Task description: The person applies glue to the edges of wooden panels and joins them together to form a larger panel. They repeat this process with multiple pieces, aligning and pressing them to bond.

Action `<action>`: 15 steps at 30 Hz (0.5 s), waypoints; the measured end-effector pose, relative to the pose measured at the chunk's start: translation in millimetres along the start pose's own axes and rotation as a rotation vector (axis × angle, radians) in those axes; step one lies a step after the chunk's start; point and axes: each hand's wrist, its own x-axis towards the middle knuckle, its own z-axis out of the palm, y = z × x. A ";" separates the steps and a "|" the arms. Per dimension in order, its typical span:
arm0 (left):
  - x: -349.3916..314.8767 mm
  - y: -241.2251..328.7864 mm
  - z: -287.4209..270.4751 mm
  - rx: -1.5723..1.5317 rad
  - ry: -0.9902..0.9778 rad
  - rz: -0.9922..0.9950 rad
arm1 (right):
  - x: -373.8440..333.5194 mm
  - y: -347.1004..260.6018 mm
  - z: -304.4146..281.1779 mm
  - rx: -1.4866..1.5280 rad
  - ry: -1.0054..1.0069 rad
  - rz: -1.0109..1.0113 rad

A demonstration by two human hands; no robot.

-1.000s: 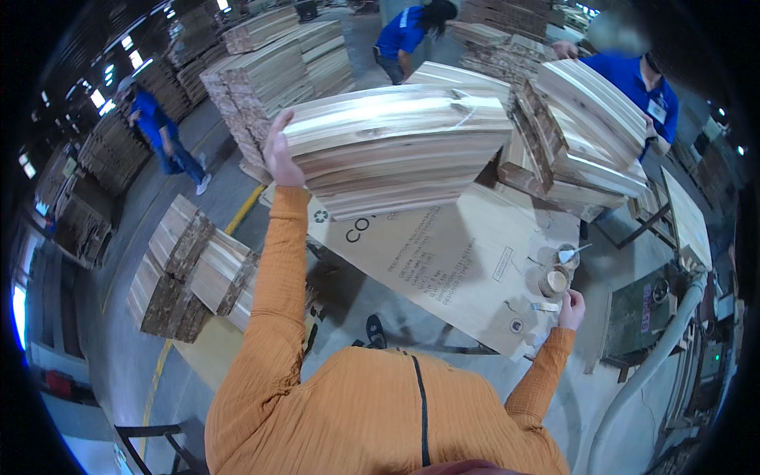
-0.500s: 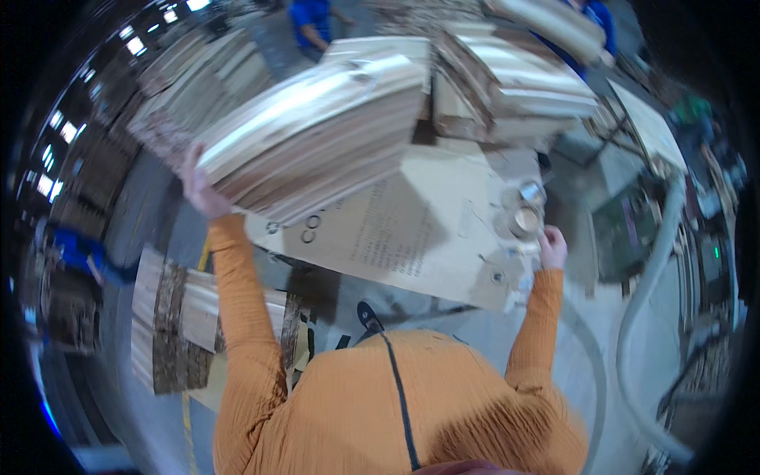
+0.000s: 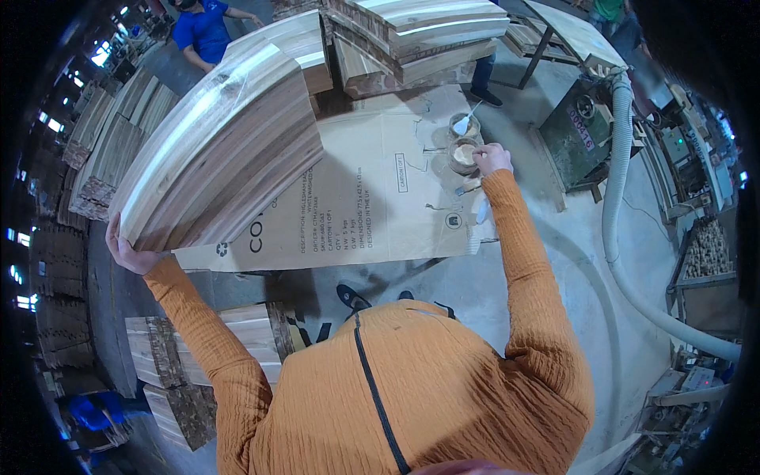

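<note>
A wide wooden panel [image 3: 229,150] made of glued strips, with one curved edge, lies over the left part of a printed cardboard sheet [image 3: 356,174]. My left hand [image 3: 133,252] grips its near left corner. On the right, my right hand [image 3: 494,158] is closed at the rim of a round tub of pale tan paste [image 3: 463,154]. Whatever its fingers hold is hidden. Just behind stands a second tub [image 3: 459,123] with a white-tipped tool [image 3: 465,119] across it. A small brush [image 3: 469,188] lies nearer me on the cardboard.
Stacked wooden panels [image 3: 427,39] stand at the back, and more [image 3: 245,340] sit low on the left. A person in a blue shirt [image 3: 202,32] is beyond the panel. To the right are a green machine [image 3: 576,131] and a thick grey hose [image 3: 617,198].
My view has shifted, so the panel and tubs appear farther left. My left hand stays on the panel's corner. My right hand has moved from beside the tubs to the near tub's rim.
</note>
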 end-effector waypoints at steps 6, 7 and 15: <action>4.5 -4.4 -7.5 0.169 -0.076 0.134 | 16.2 -28.3 0.3 -0.345 -0.205 0.147; 6.1 -7.4 -10.8 0.208 -0.084 0.166 | 18.3 -29.8 2.4 -0.382 -0.190 0.159; -5.7 -12.5 -15.3 -0.004 -0.024 0.024 | 4.3 -46.2 -12.9 -0.450 -0.225 0.083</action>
